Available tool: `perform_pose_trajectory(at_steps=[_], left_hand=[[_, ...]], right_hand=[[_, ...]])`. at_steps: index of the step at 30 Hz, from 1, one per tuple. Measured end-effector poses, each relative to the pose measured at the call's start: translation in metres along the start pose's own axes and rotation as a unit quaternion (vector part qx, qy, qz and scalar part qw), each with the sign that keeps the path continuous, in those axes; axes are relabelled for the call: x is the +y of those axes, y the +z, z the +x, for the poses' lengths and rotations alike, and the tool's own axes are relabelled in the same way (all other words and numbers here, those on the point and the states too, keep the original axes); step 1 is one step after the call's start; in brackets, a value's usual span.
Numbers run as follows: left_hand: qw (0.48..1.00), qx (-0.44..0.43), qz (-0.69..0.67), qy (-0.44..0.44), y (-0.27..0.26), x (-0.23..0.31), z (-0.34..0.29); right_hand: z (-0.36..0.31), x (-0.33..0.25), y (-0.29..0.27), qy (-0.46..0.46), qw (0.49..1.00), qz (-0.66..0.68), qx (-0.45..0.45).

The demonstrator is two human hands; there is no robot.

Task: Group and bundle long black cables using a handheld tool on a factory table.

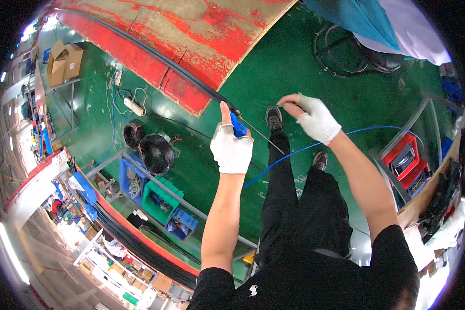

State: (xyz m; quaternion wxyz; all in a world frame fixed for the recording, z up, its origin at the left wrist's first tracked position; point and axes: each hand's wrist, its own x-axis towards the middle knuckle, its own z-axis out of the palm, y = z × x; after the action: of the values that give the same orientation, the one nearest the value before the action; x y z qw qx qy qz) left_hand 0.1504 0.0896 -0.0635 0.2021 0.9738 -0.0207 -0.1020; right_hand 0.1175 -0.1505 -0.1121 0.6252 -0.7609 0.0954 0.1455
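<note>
My left hand [231, 147], in a white glove with bare fingertips, is closed round a blue-handled tool [238, 125]; its index finger points forward along a long black tube [186, 77]. The tube lies along the edge of the red table and its end reaches past the corner to my hand. A thin rod or wire [263, 135] slants from beside the tool toward my leg. To the right, my gloved right hand [315, 119] hangs in the air with fingertips drawn together; anything between them is too fine to make out.
A worn red table [191, 51] spans the top. A blue hose [315, 146] crosses from behind my left wrist to red bins [400, 160] at right. Black coils [156, 154], a power strip [134, 107] and a green crate [160, 194] are at left; a person [392, 31] stands at upper right.
</note>
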Motion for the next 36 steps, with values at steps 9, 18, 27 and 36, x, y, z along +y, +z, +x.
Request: perform_pose_trajectory(at_steps=[9,18,27,36], left_hand=[[0.999,-0.026,-0.025,-0.002,-0.007,-0.003,0.001],[1.000,-0.002,-0.006,0.004,0.003,-0.006,0.001],[0.999,0.016,0.031,-0.017,0.009,0.006,0.001],[0.999,0.036,0.021,-0.016,0.013,0.002,0.000]], right_hand=[[0.039,-0.052,0.062,-0.109,0.977,-0.186,0.007],[0.043,-0.063,0.086,-0.017,0.982,-0.186,0.020],[0.036,-0.052,0.093,-0.085,0.976,-0.176,0.095],[0.002,-0.032,0.083,-0.072,0.985,-0.124,0.093]])
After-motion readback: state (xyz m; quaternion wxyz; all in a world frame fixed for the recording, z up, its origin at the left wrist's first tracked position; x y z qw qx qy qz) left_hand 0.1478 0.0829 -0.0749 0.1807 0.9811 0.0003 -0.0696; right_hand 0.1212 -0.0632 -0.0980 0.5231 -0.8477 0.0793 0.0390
